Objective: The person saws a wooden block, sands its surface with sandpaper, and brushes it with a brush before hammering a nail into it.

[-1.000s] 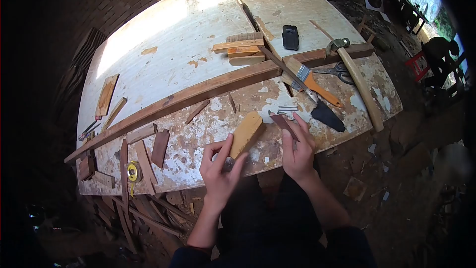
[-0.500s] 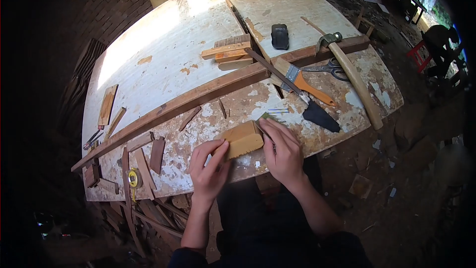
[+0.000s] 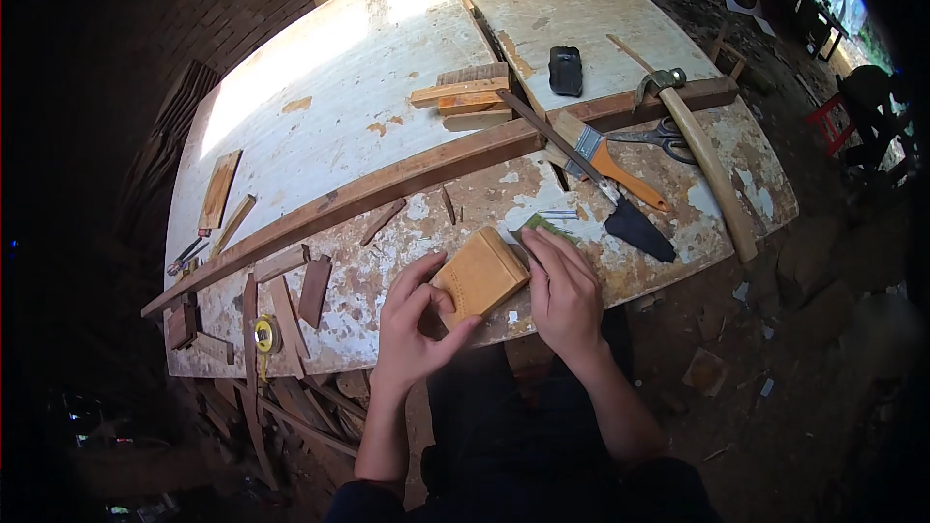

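Observation:
My left hand (image 3: 415,315) is closed around the left end of a small light-brown wooden block (image 3: 481,276), fingers on its far side and thumb along the near edge. One face of the block carries rows of small marks, and a groove runs near its right end. Against that right end, my right hand (image 3: 564,298) is closed on a thin green sheet (image 3: 548,224) that looks like sandpaper. The sheet pokes out past the fingertips; the rest is hidden under the hand. Thin metal pieces (image 3: 557,214) lie just beyond it.
A long wooden bar (image 3: 387,171) crosses the worn table. Around it lie a hammer (image 3: 707,150), a paintbrush (image 3: 620,174), scissors (image 3: 664,138), a dark-handled saw or blade (image 3: 639,230), a black object (image 3: 566,71), wood scraps (image 3: 315,289) and a tape measure (image 3: 265,334).
The wooden block has been tilted and turned, so its marked broad face shows more. My left hand's grip has shifted with its thumb lower. The green sheet shows more beyond my right fingers.

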### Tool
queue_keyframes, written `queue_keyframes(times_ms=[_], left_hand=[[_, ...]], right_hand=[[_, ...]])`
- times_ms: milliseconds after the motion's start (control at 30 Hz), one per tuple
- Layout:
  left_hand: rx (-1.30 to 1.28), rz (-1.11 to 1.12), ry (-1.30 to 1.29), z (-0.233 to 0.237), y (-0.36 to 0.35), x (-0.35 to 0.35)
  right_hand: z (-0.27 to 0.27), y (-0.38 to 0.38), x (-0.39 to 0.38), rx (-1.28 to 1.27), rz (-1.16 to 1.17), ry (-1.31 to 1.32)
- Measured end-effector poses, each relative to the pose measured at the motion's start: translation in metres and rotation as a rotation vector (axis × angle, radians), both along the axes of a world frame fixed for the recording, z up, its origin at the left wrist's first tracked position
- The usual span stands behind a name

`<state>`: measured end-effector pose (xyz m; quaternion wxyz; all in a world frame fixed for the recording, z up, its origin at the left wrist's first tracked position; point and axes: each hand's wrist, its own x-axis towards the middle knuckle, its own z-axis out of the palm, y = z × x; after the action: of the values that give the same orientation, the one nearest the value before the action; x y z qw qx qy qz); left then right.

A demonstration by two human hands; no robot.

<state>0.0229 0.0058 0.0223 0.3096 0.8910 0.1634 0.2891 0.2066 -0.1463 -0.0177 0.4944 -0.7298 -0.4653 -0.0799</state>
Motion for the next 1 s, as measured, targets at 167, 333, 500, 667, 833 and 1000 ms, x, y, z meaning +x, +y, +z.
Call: queue_keyframes(times_ms=[167,333,500,667,833,1000], left_hand=[[-0.063,-0.007,0.0,-0.007,-0.003,-0.002],[-0.009,0.13,-0.045,-0.024,-0.006,-0.011],[-0.199,0.206,-0.117,-0.029,-0.012,-0.01],[-0.073,0.239,-0.076,-0.027,-0.015,-0.009],[-0.081,0.294,-0.176,-0.034,-0.02,-0.01],[-0.072,0.332,-0.21,-0.044,-0.02,-0.012]], right_hand=[[-0.001,0.001,-0.001,-0.006,-0.001,-0.006],[0.006,0.002,-0.006,0.007,0.045,-0.013],[0.028,0.005,-0.06,-0.118,0.501,-0.247],[0.04,0.029,-0.025,-0.183,0.411,-0.251],[0.038,0.037,-0.013,-0.165,0.477,-0.149],[0.028,0.033,-0.052,-0.149,0.637,-0.267]])
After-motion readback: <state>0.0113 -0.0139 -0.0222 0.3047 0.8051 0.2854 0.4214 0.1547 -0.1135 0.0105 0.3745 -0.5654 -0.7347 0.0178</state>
